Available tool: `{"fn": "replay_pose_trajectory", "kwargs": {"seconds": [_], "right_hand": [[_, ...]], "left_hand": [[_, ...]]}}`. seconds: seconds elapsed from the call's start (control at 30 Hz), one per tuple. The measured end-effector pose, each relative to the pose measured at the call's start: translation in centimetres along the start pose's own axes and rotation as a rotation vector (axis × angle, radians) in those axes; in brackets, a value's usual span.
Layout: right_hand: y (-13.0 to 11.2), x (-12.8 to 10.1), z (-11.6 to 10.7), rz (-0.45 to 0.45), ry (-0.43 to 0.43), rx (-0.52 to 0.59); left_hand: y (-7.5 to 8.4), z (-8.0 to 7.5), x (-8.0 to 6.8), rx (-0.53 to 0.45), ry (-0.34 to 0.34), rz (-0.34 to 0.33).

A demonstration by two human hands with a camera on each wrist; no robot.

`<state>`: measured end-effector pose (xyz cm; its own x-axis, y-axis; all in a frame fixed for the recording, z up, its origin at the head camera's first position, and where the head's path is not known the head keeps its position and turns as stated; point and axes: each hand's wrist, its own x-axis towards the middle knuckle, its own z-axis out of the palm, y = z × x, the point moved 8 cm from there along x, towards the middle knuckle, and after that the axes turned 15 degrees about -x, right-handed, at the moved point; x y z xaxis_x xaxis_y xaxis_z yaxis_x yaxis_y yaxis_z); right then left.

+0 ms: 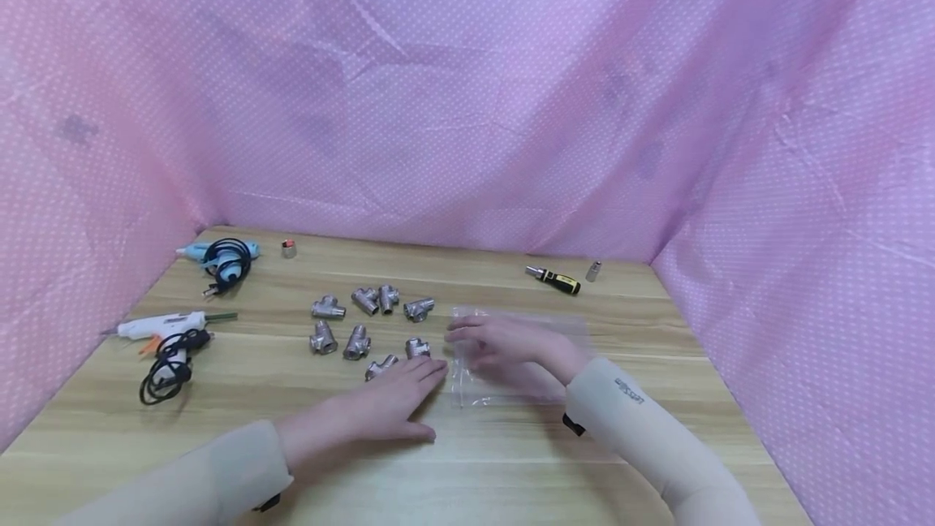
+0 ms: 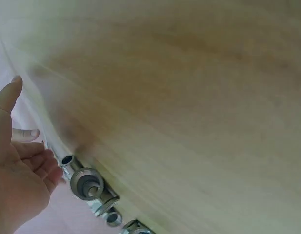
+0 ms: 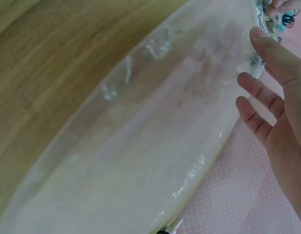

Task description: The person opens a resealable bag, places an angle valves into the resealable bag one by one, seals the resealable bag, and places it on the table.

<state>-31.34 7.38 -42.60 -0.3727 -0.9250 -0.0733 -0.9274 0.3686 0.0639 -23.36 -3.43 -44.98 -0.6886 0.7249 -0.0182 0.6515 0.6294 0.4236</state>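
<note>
Right hand (image 1: 511, 343), fingers loose, is over the bag (image 1: 511, 386), outstretched left hand (image 1: 394, 398) beside fittings (image 1: 357, 343).

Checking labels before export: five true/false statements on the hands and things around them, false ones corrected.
1. The right hand is at the clear plastic bag. True.
2. The left hand is near silver, T-shaped metal fittings. True.
3. The fittings lie inside the bag. False: they lie left of it.
4. The white glue gun lies nearer the person than the light-blue glue gun. True.
5. Both glue guns lie right of the bag. False: both lie left.
</note>
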Motion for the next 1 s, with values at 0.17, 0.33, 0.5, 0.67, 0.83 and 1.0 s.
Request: {"fn": "replay_pose_trajectory", "kwargs": {"seconds": [0.17, 0.33, 0.5, 0.67, 0.83, 1.0], "right_hand": [[0.3, 0.1, 0.5, 0.005, 0.031, 0.04], [0.3, -0.3, 0.2, -0.012, 0.097, 0.098], [-0.6, -1.1, -1.5, -0.059, 0.18, 0.176], [-1.0, -1.9, -2.9, -0.067, 0.207, 0.245], [-1.2, -2.7, -4.7, -0.09, 0.25, 0.25], [-1.3, -4.1, -6.5, -0.087, 0.29, 0.2]], "left_hand": [[0.0, 0.2, 0.6, 0.01, -0.005, 0.031], [0.1, 0.1, 1.4, 0.019, -0.006, 0.052], [0.5, -0.2, 1.9, 0.038, 0.011, 0.1], [0.6, -0.4, 2.1, 0.009, 0.038, 0.135], [0.8, -1.4, 2.2, -0.052, 0.118, 0.198], [0.8, -2.7, 2.1, -0.083, 0.188, 0.256]]}}
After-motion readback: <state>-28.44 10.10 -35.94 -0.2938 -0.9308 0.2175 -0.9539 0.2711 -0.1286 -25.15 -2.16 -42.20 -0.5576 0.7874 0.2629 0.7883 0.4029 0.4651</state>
